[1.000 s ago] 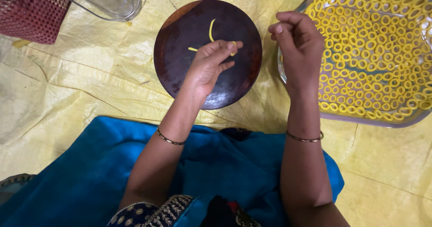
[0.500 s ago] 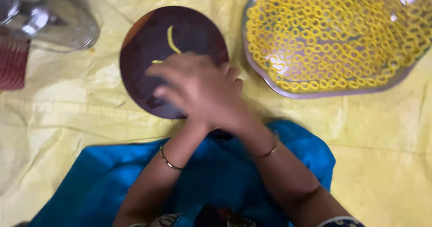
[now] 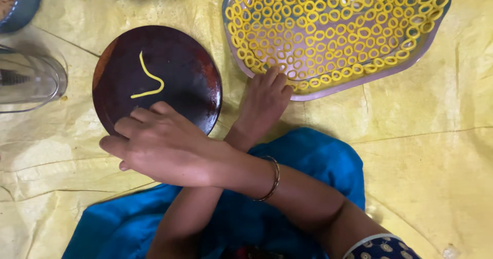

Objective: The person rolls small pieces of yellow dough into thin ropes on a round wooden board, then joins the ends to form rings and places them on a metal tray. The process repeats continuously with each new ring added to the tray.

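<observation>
One dark round plate [image 3: 174,69], one dough strip [image 3: 147,78], one ring-filled tray [image 3: 328,90], two hands.

The single head camera looks almost straight down from close above the lap. The dark plate [image 3: 156,79] sits at 11 o'clock and the tray [image 3: 336,35] at 1 o'clock, cropped by the top edge. The yellow sheet [image 3: 436,136] fills the rest.

Pretty soft, even daylight here, no hard shadows, just a faint dark patch under the crossed arms on the yellow sheet [image 3: 421,151]. The dark round board [image 3: 179,69] has a dull sheen (lower right edge mostly), and the steel vessel [image 3: 31,79] at left looks smeared with motion blur.
</observation>
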